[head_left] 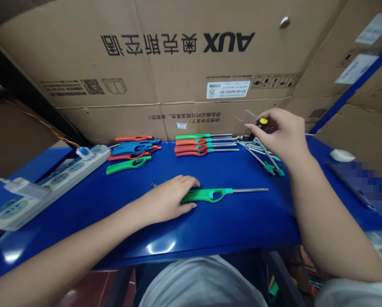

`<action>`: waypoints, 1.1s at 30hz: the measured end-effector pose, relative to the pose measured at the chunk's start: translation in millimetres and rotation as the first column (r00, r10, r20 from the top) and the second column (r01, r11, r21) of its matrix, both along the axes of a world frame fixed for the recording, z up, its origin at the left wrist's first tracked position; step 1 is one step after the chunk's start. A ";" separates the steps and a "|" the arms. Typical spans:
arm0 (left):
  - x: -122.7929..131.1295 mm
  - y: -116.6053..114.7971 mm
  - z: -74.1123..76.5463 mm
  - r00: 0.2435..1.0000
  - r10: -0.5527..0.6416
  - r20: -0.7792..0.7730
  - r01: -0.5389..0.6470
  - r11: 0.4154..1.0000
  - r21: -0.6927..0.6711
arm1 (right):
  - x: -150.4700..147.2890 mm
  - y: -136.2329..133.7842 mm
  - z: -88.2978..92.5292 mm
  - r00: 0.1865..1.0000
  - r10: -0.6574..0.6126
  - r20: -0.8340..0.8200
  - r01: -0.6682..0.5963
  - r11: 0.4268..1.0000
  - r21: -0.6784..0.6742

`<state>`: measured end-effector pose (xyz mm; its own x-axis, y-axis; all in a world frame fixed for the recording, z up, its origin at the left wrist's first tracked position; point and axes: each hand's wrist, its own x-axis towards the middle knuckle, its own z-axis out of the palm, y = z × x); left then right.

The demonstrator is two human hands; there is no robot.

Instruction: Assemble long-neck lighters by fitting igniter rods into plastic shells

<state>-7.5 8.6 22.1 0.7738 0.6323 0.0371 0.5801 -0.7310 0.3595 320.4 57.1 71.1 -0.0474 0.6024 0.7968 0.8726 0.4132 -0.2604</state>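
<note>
Palm down, my left hand [170, 198] lies on the blue table [210, 232], near its front edge. Its fingers and thumb close lightly around the handle end of a green gas lighter [211, 195]. The lighter lies flat, with its thin metal nozzle pointing away to my right.

My right hand [282, 134] is raised at the far right of the table, clenched around a small screwdriver [261, 123] with a black handle and a yellow cap. Forefinger and thumb pinch it near the top. I cannot make out its tip, which is lost among the things below. Just under that hand lies a loose heap of lighters [267, 160], their metal nozzles crossing one another and a few green ends showing toward me.

Left of the heap, a neat row of green and orange lighters [197, 145] lies side by side, nozzles to the right. Further left is a jumble of red and blue lighters [133, 148], and a single green one [128, 165] lies just in front of it.

A white power strip [47, 183] runs slantwise across the table's left end, with a blue-and-white plug [84, 152] at its far end. A white mouse [342, 155] sits at the right edge. A big cardboard box [191, 64] printed AUX, upside down from where I sit, stands along the back.
</note>
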 end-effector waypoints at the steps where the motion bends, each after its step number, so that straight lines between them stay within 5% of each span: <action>1: 3.2 -0.8 -1.6 1.000 -0.016 -0.026 0.017 0.999 0.041 | 9.8 3.1 0.0 0.998 -0.067 0.014 0.067 0.997 -0.024; 7: 11.3 19.0 7.5 0.995 -0.065 -0.075 0.070 0.995 0.070 | 34.3 8.6 -4.6 0.980 -0.201 -0.007 0.197 0.969 -0.148; 13: -10.8 84.1 37.0 0.998 0.065 -0.015 -0.059 0.968 0.243 | 35.6 10.9 -7.2 0.978 -0.208 0.020 0.207 0.958 -0.198; 17: -13.1 128.0 43.4 0.983 0.181 0.007 -0.174 0.932 0.318 | 35.6 12.6 -9.5 0.974 -0.226 0.036 0.228 0.950 -0.212; 25: 12.6 190.2 24.9 0.978 0.208 -0.024 -0.189 0.929 0.319 | 29.5 11.6 -11.5 0.965 -0.232 0.119 0.253 0.946 -0.202; 33: 23.6 210.5 -3.3 0.991 0.124 0.056 -0.135 0.915 0.381 | 27.5 11.3 -12.4 0.962 -0.209 0.173 0.240 0.953 -0.184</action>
